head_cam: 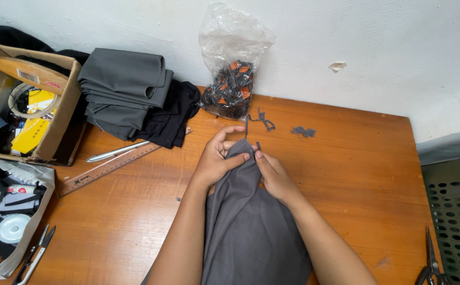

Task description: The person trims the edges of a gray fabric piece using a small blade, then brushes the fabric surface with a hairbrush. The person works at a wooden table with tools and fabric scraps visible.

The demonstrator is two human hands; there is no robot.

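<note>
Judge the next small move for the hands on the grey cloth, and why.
Probably draw the thread end clear of the cloth: both the left hand and right hand pinch its top edge, where a dark strand sticks up.

left hand (pixel 216 161) fingers pinched shut | right hand (pixel 273 174) fingers pinched shut | forearms converge, hands nearly touching

Matt grey cloth (pixel 251 221) is draping over a glossy, varnished wooden table (pixel 346 174); crinkled clear plastic bag (pixel 233 42), rough cardboard box (pixel 56 116) and shiny metal scissors (pixel 430 258) are lying nearby.
</note>
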